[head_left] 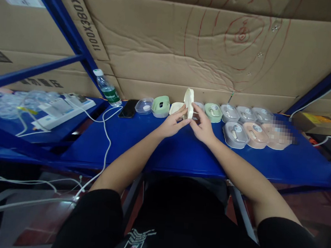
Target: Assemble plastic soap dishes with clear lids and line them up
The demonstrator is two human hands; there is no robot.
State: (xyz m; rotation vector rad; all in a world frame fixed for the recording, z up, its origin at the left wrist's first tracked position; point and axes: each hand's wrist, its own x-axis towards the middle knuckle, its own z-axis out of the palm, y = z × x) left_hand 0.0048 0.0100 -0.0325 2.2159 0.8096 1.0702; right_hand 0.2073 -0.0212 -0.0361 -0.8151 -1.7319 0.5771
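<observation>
Over the middle of the blue table [134,144], both my hands grip a cream plastic box part [189,97], tilted up on edge. My left hand [173,124] closes on its lower left side, and my right hand [204,127] holds its right side, thumbs near each other at the bottom. My fingers hide part of it. Just behind my left hand lies another cream piece [176,108]. To its left stand a light green box part [161,106] and a clear lid [144,105]. Beyond my right hand is a green box with a clear lid [213,112].
Several grey and pink lidded boxes [236,134] stand in rows at the right. A phone [128,108], a water bottle [108,89] and a white cable [110,134] lie to the left. Cardboard [161,41] walls the back, and a cardboard box [314,122] sits far right.
</observation>
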